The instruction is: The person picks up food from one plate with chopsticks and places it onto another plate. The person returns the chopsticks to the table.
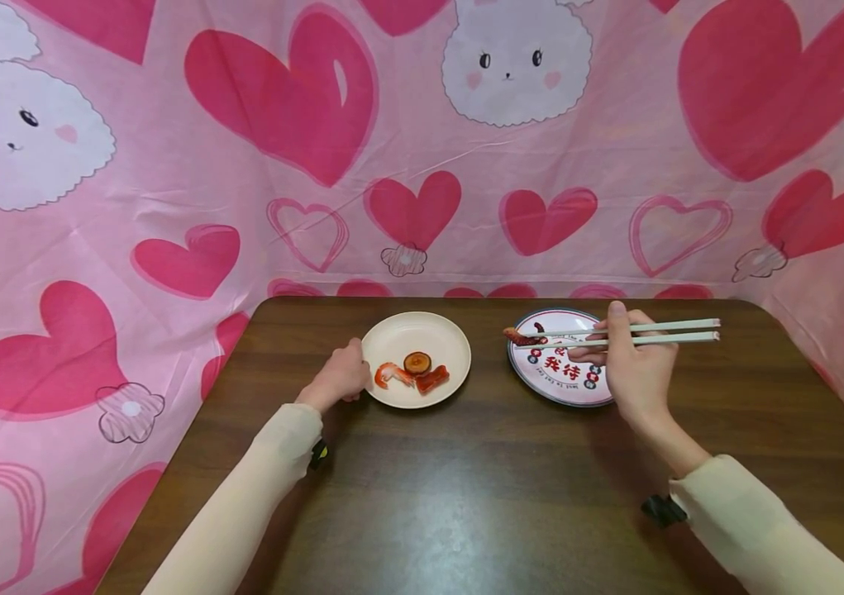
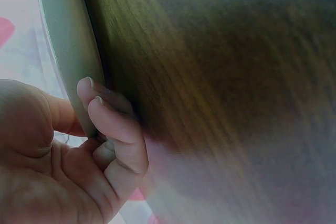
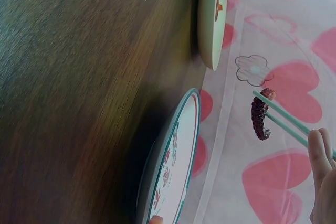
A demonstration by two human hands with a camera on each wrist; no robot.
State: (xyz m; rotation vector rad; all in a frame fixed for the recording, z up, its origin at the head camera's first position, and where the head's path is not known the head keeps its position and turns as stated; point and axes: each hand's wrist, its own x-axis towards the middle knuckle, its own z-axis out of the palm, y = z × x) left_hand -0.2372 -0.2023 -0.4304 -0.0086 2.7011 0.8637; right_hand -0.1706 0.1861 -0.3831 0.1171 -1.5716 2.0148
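Observation:
My left hand point(image 1: 340, 376) grips the left rim of a cream plate point(image 1: 455, 347). In the left wrist view its curled fingers point(image 2: 123, 129) are at the plate's underside. On that plate lie a shrimp point(image 1: 395, 374), a round brown slice point(image 1: 417, 363) and a reddish-brown piece of food point(image 1: 432, 380). My right hand point(image 1: 637, 372) holds a pair of pale green chopsticks point(image 1: 678, 338). Pinched between their tips is a curved, bumpy, dark red-brown piece of food point(image 3: 259, 116), raised above a white plate point(image 1: 541, 382) with red printed characters and a blue-green rim.
Both plates stand toward the far edge of a dark brown wooden table point(image 1: 436, 496). Behind and beside it hangs a pink cloth point(image 1: 466, 157) with hearts and white animal faces. A black band point(image 1: 664, 511) is at the right wrist.

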